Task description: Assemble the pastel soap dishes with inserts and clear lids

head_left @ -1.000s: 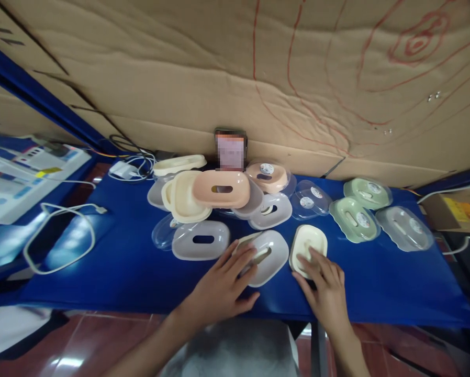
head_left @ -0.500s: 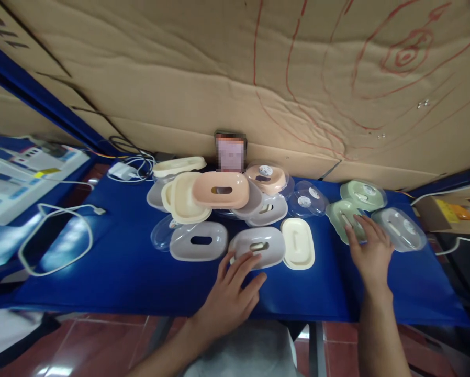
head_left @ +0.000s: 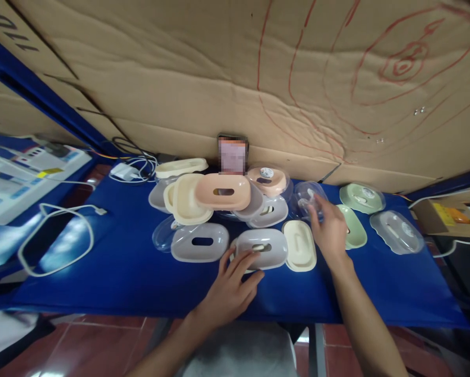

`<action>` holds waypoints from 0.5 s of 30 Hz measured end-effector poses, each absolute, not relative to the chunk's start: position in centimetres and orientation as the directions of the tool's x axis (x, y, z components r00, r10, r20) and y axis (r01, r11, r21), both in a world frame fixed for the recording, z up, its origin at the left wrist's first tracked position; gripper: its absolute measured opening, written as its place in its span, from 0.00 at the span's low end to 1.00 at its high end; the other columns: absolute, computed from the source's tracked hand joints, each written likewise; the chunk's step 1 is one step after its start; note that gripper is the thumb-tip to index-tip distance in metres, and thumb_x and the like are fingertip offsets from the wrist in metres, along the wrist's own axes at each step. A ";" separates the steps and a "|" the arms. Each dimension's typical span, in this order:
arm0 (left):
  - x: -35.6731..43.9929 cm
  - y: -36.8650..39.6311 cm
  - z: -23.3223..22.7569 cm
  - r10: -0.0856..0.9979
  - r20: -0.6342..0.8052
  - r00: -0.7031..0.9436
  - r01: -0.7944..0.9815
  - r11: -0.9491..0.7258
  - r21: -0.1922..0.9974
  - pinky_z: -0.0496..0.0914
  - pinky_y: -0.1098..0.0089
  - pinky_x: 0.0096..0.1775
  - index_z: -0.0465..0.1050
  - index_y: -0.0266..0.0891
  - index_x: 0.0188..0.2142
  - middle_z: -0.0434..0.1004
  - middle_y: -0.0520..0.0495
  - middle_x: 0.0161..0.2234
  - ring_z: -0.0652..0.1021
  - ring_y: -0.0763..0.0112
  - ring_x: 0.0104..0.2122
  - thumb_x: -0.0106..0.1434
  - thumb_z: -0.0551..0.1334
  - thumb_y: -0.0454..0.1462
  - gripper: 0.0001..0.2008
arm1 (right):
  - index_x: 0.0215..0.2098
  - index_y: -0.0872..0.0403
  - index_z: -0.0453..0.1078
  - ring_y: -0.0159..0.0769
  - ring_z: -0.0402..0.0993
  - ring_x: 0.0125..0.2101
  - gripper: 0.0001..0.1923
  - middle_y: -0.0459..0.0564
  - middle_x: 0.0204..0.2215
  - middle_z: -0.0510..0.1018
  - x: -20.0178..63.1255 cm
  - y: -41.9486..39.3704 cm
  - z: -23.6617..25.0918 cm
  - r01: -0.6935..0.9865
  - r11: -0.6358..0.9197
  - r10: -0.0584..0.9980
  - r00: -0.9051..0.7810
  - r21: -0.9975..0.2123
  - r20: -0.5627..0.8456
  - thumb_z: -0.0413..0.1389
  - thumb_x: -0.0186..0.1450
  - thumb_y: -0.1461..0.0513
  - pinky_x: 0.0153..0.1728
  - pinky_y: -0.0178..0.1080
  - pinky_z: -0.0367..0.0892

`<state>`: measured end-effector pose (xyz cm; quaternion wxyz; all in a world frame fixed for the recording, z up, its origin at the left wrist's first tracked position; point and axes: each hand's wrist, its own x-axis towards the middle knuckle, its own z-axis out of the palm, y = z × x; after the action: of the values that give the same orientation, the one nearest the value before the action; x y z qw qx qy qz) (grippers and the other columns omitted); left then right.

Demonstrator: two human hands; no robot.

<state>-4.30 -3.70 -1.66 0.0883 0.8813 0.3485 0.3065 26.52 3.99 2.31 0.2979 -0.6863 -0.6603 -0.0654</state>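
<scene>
The left hand (head_left: 231,285) rests open-fingered on the grey tray (head_left: 261,248). Just right of it, past the cream lid (head_left: 299,244), the right hand (head_left: 329,230) lifts a clear cover (head_left: 306,198), seemingly for fitting next.

counter (head_left: 113,272): covered in a glossy blue sheet, running the width of the view, backed by cardboard.
centre pile: a peach tray (head_left: 223,191) lies on a cream tray (head_left: 186,201) and grey ones; a lidded peach dish (head_left: 267,179) sits behind.
front row: a grey slotted tray (head_left: 199,242), a second grey tray (head_left: 263,247) and a cream lid (head_left: 299,245), side by side, the last two touching.
right end: a clear lid (head_left: 306,201), a green tray (head_left: 355,226), a lidded green dish (head_left: 362,197) and a clear-lidded grey dish (head_left: 396,232).
left end: a white cable (head_left: 54,238) in a loop; a charger with cords (head_left: 127,170) at the back edge.
</scene>
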 end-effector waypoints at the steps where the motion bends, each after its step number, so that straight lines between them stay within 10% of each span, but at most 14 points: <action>1: -4.3 -3.7 -1.6 0.665 0.482 0.571 0.555 -0.745 0.371 0.57 0.47 0.72 0.80 0.43 0.47 0.80 0.41 0.59 0.75 0.57 0.63 0.70 0.62 0.30 0.10 | 0.64 0.53 0.74 0.51 0.80 0.56 0.23 0.59 0.57 0.83 25.8 4.3 2.4 0.938 0.107 0.885 0.062 -0.330 0.462 0.49 0.80 0.51 0.59 0.53 0.73; 6: -4.6 -3.8 -1.6 0.672 0.503 0.544 0.540 -0.739 0.403 0.59 0.50 0.71 0.80 0.43 0.47 0.80 0.41 0.59 0.76 0.58 0.63 0.71 0.62 0.30 0.11 | 0.67 0.51 0.71 0.50 0.73 0.65 0.23 0.59 0.64 0.77 28.2 2.1 2.1 0.947 0.090 0.864 0.080 -0.308 0.498 0.47 0.80 0.53 0.65 0.55 0.68; 15: -4.5 -3.7 -1.7 0.675 0.472 0.567 0.522 -0.738 0.428 0.56 0.49 0.71 0.82 0.45 0.46 0.81 0.43 0.59 0.77 0.57 0.61 0.69 0.64 0.32 0.10 | 0.56 0.53 0.79 0.50 0.82 0.49 0.23 0.59 0.48 0.87 35.4 -7.4 -1.5 0.979 -0.201 0.848 0.193 -0.039 0.493 0.51 0.79 0.48 0.53 0.50 0.68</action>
<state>-4.50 -3.72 -1.66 0.1213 0.8769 0.3412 0.3161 35.45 -7.36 -1.45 0.1759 -0.7522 -0.6072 -0.1858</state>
